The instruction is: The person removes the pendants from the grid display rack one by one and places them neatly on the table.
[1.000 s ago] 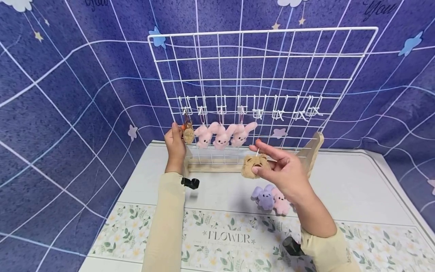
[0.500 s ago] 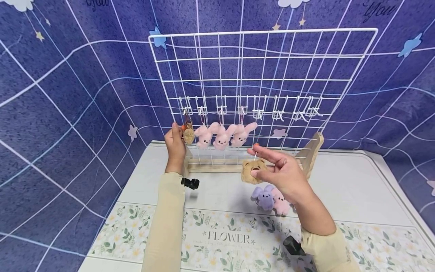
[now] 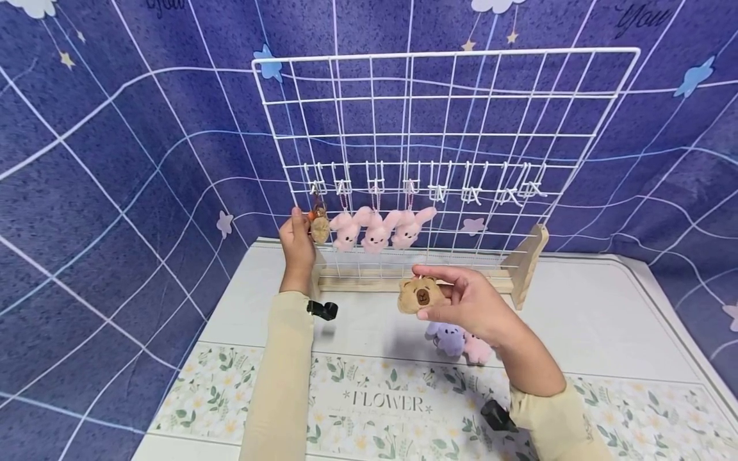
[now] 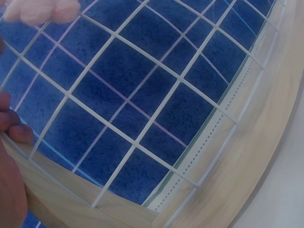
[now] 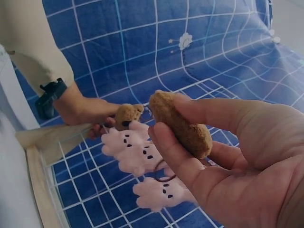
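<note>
My right hand (image 3: 469,298) pinches a brown plush animal-head keychain (image 3: 421,296) between thumb and fingers, its dark-muzzled face toward the head camera. In the right wrist view the same plush keychain (image 5: 183,126) shows edge-on. At the white wire grid rack (image 3: 455,134), my left hand (image 3: 298,246) grips the left edge. Just beside that hand hangs another brown plush keychain (image 3: 319,229) with an orange bit above it. Three pink bunny plush keychains (image 3: 376,234) hang to its right on hooks. The left wrist view shows only part of my left hand (image 4: 12,180) at the rack's side.
Several bare white hooks (image 3: 473,194) line the rack's right half. A purple plush (image 3: 450,339) and a pink plush (image 3: 477,349) lie on the white table below my right hand. Wooden feet (image 3: 527,266) support the rack, with a blue curtain (image 3: 173,160) behind.
My right hand has lowered a little and shifted left with the plush keychain, turning its face fully toward the head camera. My left hand has stayed on the rack.
</note>
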A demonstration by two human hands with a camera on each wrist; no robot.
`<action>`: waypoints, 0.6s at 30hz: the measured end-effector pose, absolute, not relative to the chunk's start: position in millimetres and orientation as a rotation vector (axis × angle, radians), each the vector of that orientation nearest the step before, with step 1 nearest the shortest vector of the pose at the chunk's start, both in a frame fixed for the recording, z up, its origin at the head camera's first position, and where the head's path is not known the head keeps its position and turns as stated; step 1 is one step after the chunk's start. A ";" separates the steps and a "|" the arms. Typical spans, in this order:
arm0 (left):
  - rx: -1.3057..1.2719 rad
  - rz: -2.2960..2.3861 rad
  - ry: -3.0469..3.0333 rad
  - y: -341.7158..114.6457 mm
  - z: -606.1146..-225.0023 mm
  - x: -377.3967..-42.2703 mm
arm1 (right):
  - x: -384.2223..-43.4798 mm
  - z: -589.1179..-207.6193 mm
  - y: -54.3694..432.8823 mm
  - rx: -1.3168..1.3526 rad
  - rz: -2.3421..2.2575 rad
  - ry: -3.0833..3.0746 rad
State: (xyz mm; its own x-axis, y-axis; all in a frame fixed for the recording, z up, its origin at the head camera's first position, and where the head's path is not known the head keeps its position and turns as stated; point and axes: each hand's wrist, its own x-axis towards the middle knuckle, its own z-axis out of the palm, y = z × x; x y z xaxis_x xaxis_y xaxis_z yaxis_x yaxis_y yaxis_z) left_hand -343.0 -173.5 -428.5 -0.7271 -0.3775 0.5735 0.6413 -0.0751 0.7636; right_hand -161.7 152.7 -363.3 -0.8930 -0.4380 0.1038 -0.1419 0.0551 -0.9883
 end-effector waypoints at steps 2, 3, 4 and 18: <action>-0.296 -1.881 -1.501 -173.7 -428.5 -343.5 | -163.0 -364.7 152.9 -0.609 -1.916 2.100; -0.297 -1.883 -1.500 -173.6 -428.5 -343.5 | -163.5 -365.5 153.0 -0.612 -1.911 2.107; -0.298 -1.889 -1.497 -173.7 -428.6 -343.5 | -164.1 -366.4 152.9 -0.609 -1.905 2.117; -0.312 -1.870 -1.495 -173.9 -429.7 -343.4 | -173.0 -382.9 154.3 -0.603 -1.639 2.528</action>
State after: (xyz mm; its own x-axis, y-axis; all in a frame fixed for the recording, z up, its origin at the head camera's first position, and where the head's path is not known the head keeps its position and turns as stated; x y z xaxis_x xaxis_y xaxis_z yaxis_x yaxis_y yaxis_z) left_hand -343.4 -173.9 -429.7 -0.7178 -0.3754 0.5864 0.6547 -0.0770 0.7520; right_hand -173.0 154.3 -382.9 -0.9205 -0.3597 0.1525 -0.2859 0.3544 -0.8903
